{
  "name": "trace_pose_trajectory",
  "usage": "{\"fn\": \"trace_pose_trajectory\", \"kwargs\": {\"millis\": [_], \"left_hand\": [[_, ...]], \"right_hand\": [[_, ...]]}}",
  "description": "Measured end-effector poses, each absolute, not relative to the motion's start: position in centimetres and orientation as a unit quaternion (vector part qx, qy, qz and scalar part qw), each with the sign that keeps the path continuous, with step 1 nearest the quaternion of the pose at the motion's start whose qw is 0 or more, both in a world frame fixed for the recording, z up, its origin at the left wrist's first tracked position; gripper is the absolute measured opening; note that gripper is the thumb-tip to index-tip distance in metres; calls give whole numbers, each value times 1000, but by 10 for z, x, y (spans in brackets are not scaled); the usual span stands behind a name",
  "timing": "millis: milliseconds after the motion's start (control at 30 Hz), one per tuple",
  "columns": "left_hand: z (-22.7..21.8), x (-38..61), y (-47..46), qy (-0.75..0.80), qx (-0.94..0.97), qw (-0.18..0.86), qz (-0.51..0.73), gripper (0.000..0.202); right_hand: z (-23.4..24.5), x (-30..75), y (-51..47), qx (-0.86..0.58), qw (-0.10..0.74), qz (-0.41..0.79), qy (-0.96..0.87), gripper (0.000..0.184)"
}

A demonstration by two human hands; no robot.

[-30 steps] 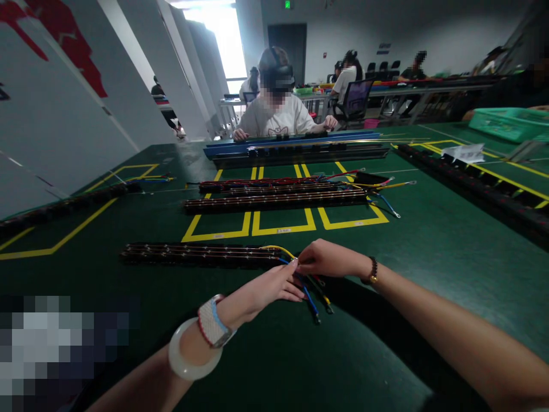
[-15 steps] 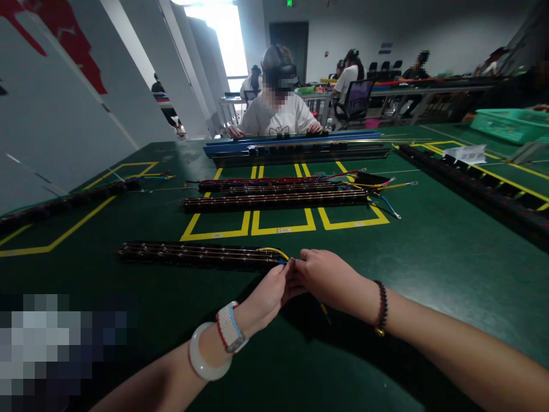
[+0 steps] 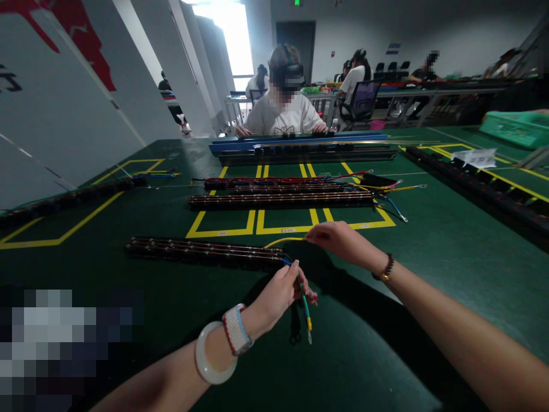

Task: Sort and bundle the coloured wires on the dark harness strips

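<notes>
A long dark strip with several coloured wires at its right end lies on the green table in front of me. My left hand is closed on a bundle of those wires, which hang down past my fingers. My right hand pinches a yellow wire and holds it stretched away from the strip's end, up and to the right.
More dark strips with loose wires lie inside yellow floor-tape boxes further back. A long blue rail lies beyond them, where another person sits working. A dark strip runs along the right, a green bin behind it.
My hands were together at the strip's end. Now the right hand has drawn the yellow wire up and to the right, while the left keeps the other wires.
</notes>
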State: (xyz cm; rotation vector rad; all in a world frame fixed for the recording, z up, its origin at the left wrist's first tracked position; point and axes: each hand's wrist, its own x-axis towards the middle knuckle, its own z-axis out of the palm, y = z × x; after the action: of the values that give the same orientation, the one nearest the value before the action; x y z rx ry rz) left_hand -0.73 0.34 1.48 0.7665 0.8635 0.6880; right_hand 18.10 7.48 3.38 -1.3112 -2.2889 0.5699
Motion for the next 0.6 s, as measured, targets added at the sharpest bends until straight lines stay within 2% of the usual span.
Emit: {"fn": "trace_pose_trajectory", "kwargs": {"millis": [100,233,500,600], "left_hand": [[14,-9,5,395,362,785,309,28],[9,-10,7,375,384,793,289,30],[5,-10,9,365,382,800,285,31],[6,-10,9,359,379,804,285,32]], "right_hand": [[14,184,87,-469,281,215,-809,16],[-8,183,101,-464,317,219,-798,19],[-20,177,105,-460,277,51,-842,16],[-7,179,98,-459,280,37,-842,16]]}}
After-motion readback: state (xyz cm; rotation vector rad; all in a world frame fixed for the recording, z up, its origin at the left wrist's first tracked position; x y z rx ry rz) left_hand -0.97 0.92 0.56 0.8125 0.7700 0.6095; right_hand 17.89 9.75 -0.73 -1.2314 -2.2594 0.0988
